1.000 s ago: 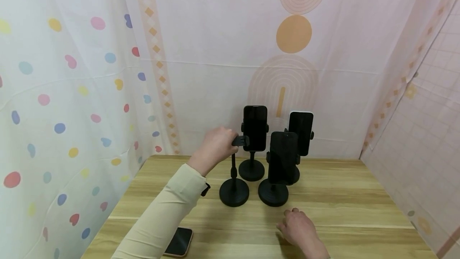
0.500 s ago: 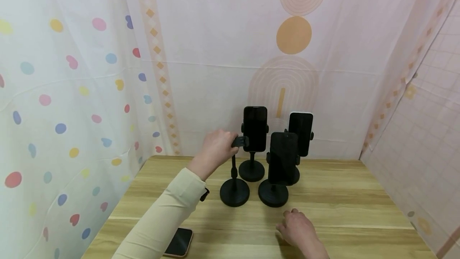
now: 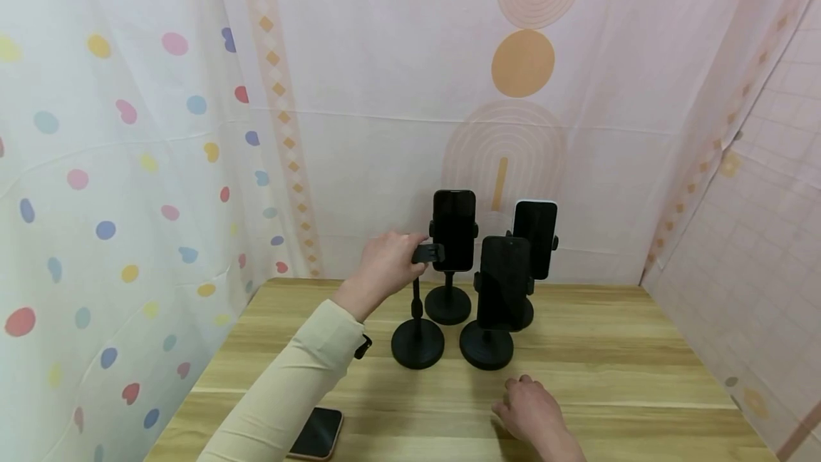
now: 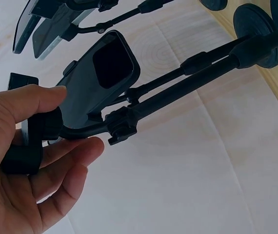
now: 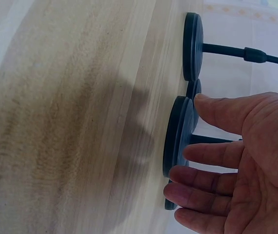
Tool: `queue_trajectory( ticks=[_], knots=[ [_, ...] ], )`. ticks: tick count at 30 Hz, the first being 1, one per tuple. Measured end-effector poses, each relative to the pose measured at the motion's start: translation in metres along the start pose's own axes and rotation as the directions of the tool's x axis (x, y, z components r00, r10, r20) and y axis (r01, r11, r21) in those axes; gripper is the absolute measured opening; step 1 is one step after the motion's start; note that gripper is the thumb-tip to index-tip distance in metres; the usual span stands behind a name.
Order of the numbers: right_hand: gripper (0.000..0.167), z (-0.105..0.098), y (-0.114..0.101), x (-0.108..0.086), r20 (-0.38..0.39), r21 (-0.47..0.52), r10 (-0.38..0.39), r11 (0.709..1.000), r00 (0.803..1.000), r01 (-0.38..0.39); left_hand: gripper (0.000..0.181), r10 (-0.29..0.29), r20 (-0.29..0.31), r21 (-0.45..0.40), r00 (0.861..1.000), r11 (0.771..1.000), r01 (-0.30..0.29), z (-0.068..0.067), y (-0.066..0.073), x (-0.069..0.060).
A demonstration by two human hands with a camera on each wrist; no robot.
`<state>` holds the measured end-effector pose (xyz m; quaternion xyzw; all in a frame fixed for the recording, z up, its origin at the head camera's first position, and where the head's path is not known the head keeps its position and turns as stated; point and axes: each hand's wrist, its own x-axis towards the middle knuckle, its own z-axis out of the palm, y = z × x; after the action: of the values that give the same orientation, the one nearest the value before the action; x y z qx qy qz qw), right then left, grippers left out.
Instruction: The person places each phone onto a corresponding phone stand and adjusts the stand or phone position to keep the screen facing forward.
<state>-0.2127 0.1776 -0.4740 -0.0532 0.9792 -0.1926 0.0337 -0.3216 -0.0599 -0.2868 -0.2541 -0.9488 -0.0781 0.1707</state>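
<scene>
My left hand [image 3: 385,266] grips the clamp head [image 3: 428,253] of a black phone stand [image 3: 417,344], thumb on one side and fingers curled on the other in the left wrist view. That stand's round base sits on the table, and its clamp carries no phone. My right hand [image 3: 531,408] hovers near the table in front of the right-hand stand, fingers loosely bent around nothing; the right wrist view shows its palm [image 5: 263,180] apart from the bases. Close by, three stands hold upright phones: a black phone [image 3: 454,230] behind, a white-edged phone [image 3: 535,237], and a dark phone [image 3: 504,284] in front.
A phone [image 3: 318,433] lies flat on the wooden table [image 3: 609,362], partly hidden by my left sleeve [image 3: 288,383]. Patterned curtains [image 3: 372,162] hang behind the table and along both sides.
</scene>
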Motion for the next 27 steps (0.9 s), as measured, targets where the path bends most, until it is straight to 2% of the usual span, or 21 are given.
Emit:
queue_trajectory(
  ticks=[2,5,18,27],
  knots=[
    [0.036,0.001,0.0,0.0,-0.003,0.0,-0.002,1.0,1.0,0.002,0.051,-0.004,0.004,-0.008,1.0,1.0,0.004,0.001,-0.001,0.0],
    [0.036,0.001,0.001,0.0,-0.008,0.003,-0.006,1.0,1.0,0.006,0.057,-0.005,-0.002,-0.019,1.0,1.0,0.004,0.002,-0.002,-0.002],
    [0.034,0.002,0.001,0.001,-0.008,-0.013,-0.012,1.0,1.0,0.012,0.062,0.006,-0.055,-0.066,0.998,0.998,-0.01,0.001,-0.008,-0.009],
    [0.033,0.002,0.001,0.001,-0.012,-0.008,-0.022,1.0,1.0,0.022,0.068,-0.039,-0.043,-0.064,0.998,0.997,0.036,-0.001,-0.016,-0.015]
  ],
)
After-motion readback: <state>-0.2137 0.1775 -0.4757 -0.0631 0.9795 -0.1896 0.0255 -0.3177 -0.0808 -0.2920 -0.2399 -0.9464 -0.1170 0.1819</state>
